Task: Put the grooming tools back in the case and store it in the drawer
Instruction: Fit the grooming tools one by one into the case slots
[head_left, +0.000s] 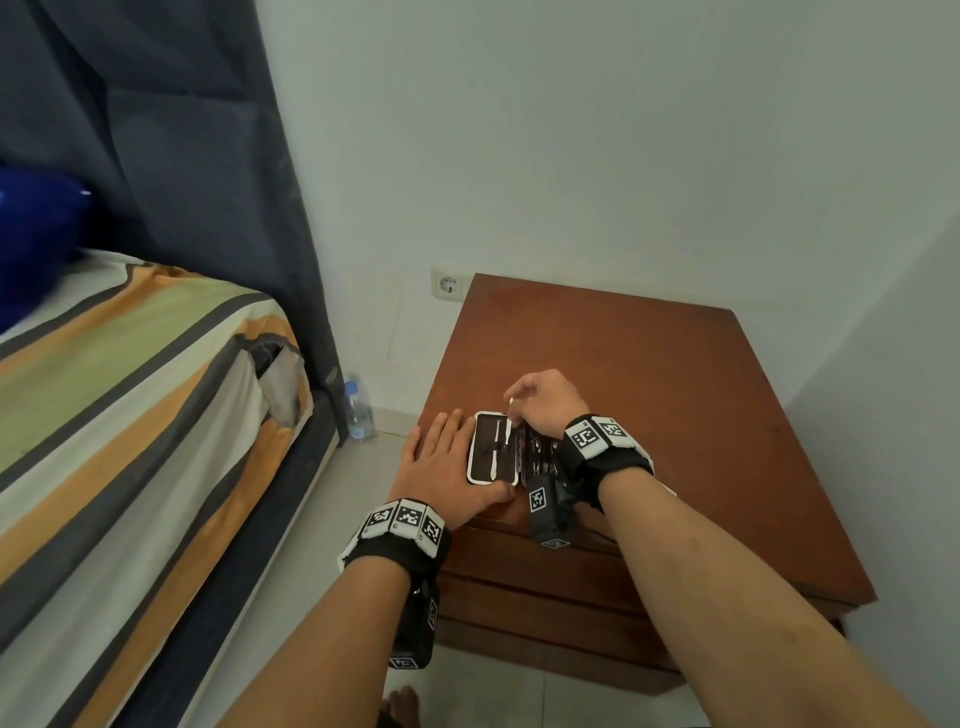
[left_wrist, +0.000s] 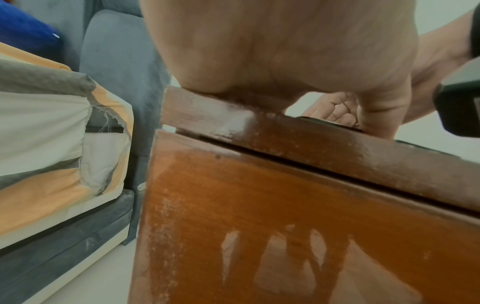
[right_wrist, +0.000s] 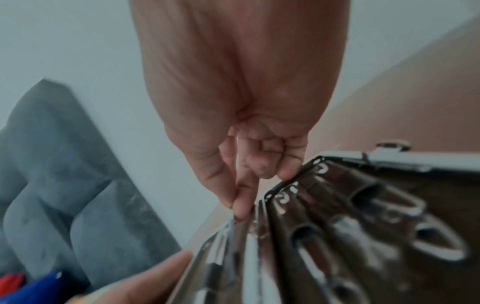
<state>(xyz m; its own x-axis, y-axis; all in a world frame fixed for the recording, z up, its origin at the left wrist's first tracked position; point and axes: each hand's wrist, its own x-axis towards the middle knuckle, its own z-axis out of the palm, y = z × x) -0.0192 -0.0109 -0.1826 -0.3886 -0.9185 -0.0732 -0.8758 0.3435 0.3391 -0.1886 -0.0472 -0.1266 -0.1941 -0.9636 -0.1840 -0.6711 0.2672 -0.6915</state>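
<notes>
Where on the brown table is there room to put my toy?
The back and right of the table top are bare, up to the wall. The front left corner is crowded: the open case, the left hand and right hand.

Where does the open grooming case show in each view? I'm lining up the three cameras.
Head: grooming case lower centre, on the nightstand.
Left wrist: only its dark edge, past the thumb.
Right wrist: lower right, filled with metal tools.
Shared landmark: the nightstand top.

You're in a home bedroom: striped bed, wooden nightstand beside it (wall socket behind), grey headboard.
</notes>
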